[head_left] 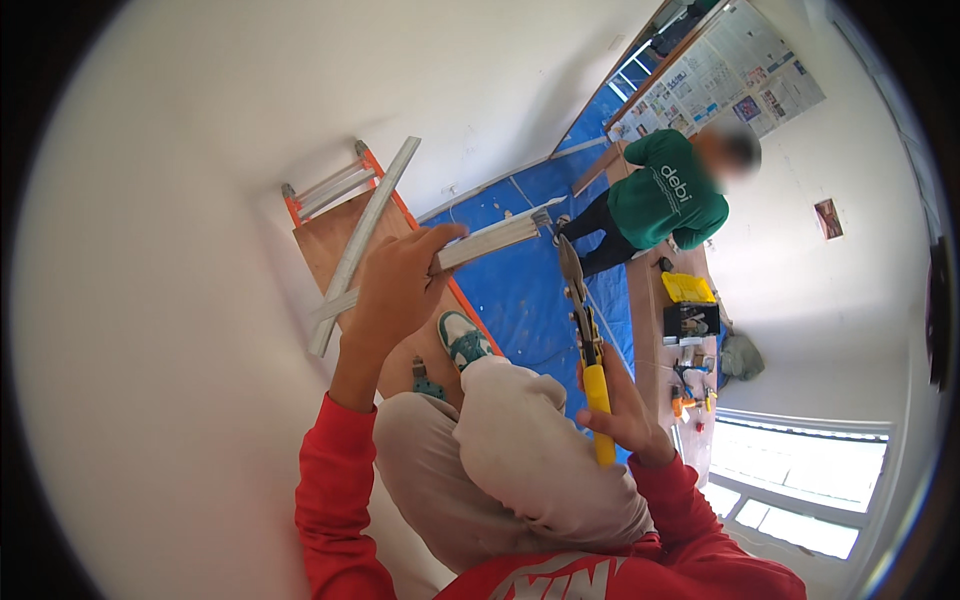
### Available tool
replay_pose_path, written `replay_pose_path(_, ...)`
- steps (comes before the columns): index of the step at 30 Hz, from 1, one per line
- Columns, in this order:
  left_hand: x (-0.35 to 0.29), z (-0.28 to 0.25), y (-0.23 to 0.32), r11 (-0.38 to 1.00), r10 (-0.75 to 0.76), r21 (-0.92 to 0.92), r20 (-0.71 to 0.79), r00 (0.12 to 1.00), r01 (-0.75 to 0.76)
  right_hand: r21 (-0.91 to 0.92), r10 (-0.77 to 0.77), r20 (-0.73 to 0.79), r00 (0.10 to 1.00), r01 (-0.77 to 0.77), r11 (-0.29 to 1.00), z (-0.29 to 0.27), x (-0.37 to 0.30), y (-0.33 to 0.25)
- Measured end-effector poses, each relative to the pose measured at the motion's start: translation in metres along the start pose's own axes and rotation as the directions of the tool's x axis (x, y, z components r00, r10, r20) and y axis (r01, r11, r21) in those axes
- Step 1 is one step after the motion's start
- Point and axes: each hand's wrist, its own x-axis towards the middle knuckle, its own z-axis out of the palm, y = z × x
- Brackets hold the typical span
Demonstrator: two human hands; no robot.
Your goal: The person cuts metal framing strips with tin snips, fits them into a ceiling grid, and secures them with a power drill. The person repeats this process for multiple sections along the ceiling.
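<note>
My left hand (pixel 402 283) is closed round a pale grey metal profile (pixel 492 242), like a drywall channel. Its far end, which looks cut or bent, points right over the blue sheeting. A second metal strip (pixel 372 235) crosses behind the held piece near my left wrist. In my right hand (pixel 628 403) are tin snips (pixel 596 385) with yellow handles, their dark blades (pixel 570 262) pointing up and away from me. The blade tips are close to the end of the profile; whether they touch it I cannot tell.
I crouch on a wooden platform (pixel 330 243) with orange rails. A drill (pixel 424 380) lies by my shoe (pixel 464 340). Blue sheeting (pixel 510 290) covers the floor below. A person in green (pixel 668 190) stands beyond, beside a workbench (pixel 648 310) with tools and a yellow bin (pixel 689 289).
</note>
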Motion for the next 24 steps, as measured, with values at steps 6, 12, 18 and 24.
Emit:
replay_pose_path(6,-0.007,0.004,0.002,0.990,-0.076,0.111,-0.067,0.995,0.083,-0.040,0.016,-0.021,1.000,-0.017,0.999,0.001,-0.004,-0.019)
replay_pose_path(12,-0.005,-0.001,-0.003,0.976,-0.055,0.206,-0.078,0.995,0.070,-0.077,-0.004,-0.043,0.999,0.001,0.997,0.008,0.000,-0.022)
replay_pose_path(18,-0.004,-0.002,0.001,0.974,-0.034,0.223,-0.068,0.997,0.049,-0.084,0.000,-0.056,0.998,-0.005,0.996,0.007,0.010,-0.020)
replay_pose_path(24,-0.008,0.008,-0.004,0.980,-0.071,0.182,-0.031,0.997,0.075,-0.079,0.084,-0.044,0.996,-0.087,0.993,0.007,0.017,-0.023)
